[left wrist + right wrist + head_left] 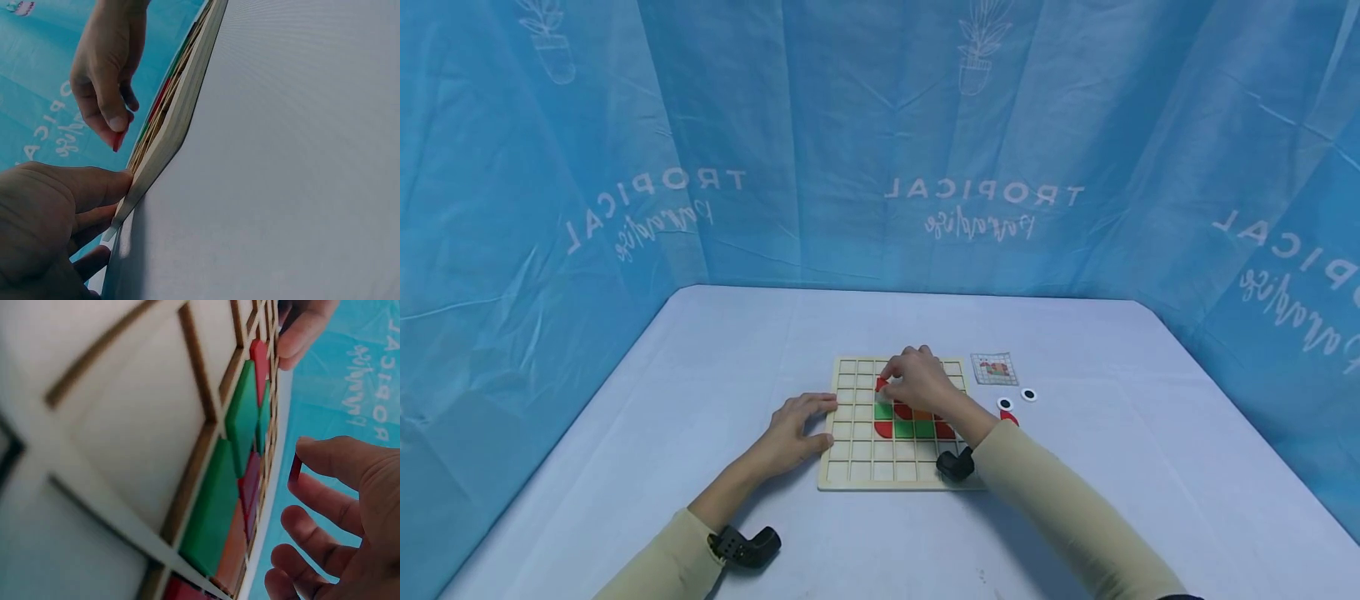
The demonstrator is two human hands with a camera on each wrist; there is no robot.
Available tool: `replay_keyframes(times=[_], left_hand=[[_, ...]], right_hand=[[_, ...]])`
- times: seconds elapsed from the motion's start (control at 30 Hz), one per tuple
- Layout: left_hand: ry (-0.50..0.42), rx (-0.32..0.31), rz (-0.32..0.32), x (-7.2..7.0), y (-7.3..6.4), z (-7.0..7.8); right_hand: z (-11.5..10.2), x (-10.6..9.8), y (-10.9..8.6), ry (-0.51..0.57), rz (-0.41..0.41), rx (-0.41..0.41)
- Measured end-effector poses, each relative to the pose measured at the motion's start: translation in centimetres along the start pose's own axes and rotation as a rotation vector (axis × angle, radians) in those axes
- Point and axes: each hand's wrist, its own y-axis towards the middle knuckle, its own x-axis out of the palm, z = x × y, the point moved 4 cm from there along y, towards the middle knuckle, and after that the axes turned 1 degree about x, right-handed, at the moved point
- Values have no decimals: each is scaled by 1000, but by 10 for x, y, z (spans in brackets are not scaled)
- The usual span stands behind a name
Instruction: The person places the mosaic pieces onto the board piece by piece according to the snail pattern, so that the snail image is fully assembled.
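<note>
A wooden grid board (851, 472) lies on the white table. Over its upper middle, my right hand (921, 382) pinches a small flat red tile (295, 470) between thumb and index finger, held above the grid in the left wrist view. The other fingers of that hand are loosely bent. My left hand (792, 435) rests at the board's left edge, its fingertips and thumb touching the rim. In the grid sit green tiles (903, 429), red tiles (883, 429) and an orange tile (231, 553). My right hand and forearm hide part of the board.
A printed pattern card (995, 368) lies beyond the board's right corner. Near it are two white discs with black centres, one farther out (1029, 395) and one closer (1005, 404), plus a loose red piece (1009, 417). A blue curtain (865, 150) surrounds the table.
</note>
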Motion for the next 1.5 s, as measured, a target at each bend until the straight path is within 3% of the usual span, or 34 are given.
replay_keyframes(times=[0.33, 1.0, 1.27, 1.5], left_hand=[[6, -9, 4, 1, 0, -2], [-1, -5, 6, -1, 0, -1], [9, 4, 4, 0, 0, 1], [2, 2, 6, -1, -1, 2]], right_hand=[[2, 10, 3, -4, -94, 37], [4, 8, 0, -29, -75, 19], [24, -17, -16, 54, -4, 91], [59, -45, -48, 48, 75, 138]])
